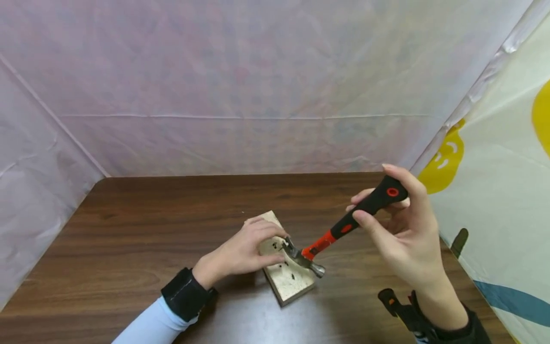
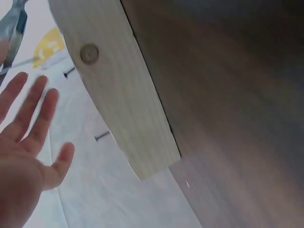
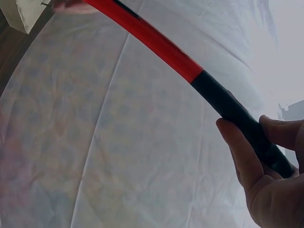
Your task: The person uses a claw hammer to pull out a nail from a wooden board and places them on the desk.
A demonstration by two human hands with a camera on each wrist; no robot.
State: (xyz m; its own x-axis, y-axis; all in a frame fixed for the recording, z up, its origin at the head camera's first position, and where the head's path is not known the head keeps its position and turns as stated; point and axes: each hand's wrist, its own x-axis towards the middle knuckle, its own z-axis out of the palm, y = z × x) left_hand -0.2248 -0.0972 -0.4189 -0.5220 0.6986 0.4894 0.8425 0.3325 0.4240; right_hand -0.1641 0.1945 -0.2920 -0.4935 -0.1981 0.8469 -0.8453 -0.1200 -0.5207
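Note:
My right hand (image 1: 410, 234) grips a claw hammer (image 1: 320, 244) near the end of its black and red handle (image 3: 161, 52). The metal hammer head (image 1: 298, 255) is over a pale wooden block (image 1: 290, 284), its claw towards my left fingers. In the head view, my left hand (image 1: 245, 246) is at the block's left side, over its upper part. The left wrist view shows that hand (image 2: 28, 142) with its fingers stretched out and spread, gripping nothing. Two nails (image 2: 70, 72) (image 2: 101, 136) stick out from the block (image 2: 114, 90); the hammer shows only partly there.
The block lies on a dark brown wooden table (image 1: 129, 239). Pale cloth (image 1: 236, 86) hangs behind the table and at the left. A patterned sheet (image 1: 494, 205) with yellow and blue shapes hangs along the right edge. Each wrist wears a black band (image 1: 186, 294).

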